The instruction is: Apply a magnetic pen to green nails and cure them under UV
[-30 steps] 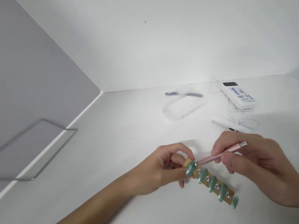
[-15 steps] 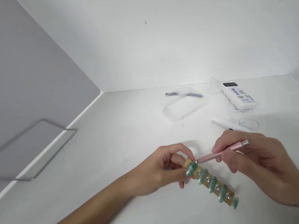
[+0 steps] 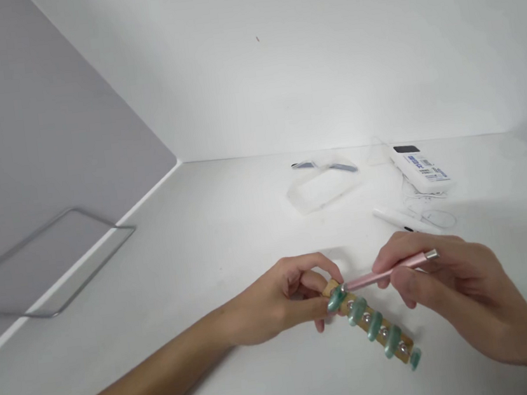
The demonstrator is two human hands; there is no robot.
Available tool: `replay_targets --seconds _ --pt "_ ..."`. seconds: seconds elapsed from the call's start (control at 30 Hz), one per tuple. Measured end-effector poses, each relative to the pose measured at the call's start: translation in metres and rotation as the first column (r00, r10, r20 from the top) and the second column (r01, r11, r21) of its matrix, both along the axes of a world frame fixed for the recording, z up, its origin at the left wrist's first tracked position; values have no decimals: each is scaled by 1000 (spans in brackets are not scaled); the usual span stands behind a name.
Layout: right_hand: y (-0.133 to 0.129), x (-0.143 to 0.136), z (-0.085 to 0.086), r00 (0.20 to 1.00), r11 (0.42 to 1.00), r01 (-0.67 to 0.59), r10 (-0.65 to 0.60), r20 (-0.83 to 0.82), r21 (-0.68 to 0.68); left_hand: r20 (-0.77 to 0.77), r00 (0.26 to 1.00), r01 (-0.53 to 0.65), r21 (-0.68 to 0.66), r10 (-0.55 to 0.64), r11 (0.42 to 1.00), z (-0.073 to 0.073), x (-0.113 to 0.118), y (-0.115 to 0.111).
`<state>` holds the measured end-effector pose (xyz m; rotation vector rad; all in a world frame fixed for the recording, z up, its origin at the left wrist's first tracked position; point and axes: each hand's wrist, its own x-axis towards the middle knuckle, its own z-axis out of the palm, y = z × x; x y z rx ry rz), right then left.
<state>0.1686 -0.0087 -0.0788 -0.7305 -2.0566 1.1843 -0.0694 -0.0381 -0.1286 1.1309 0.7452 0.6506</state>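
**Green press-on nails on a wooden strip, pink pen on the first one**

Watching the feed from my end. The wooden strip point(image 3: 373, 325) lies low and centre on the table point(image 3: 229, 227), running diagonally away to the right. I count five glossy teal fake nails point(image 3: 374, 324) across it, with small silvery beads between them, and a sixth nail sits off the far end. The left hand point(image 3: 283, 301) is curled closed around the near end of the strip, pinching it. The right hand point(image 3: 448, 293) has its fingers closed on a slim pink pen point(image 3: 384, 272) with a silver cap, tip touching the first nail next to the left fingers.

The table is plain white, walls white too, with a grey panel point(image 3: 21, 144) on the left and a thin wire frame point(image 3: 55, 261) leaning on it.

Further back: one clear plastic case point(image 3: 322, 187), one white device point(image 3: 421, 168) with a blue label and a thin white cable, and one white pen-like tool point(image 3: 398, 217).
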Motion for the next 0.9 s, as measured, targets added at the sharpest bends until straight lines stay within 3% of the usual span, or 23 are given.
replay_targets --seconds 0.9 --pt "0 2 1 995 991 -92 94 24 -93 -21 1000 -3 2 3 1000 2 2 1"
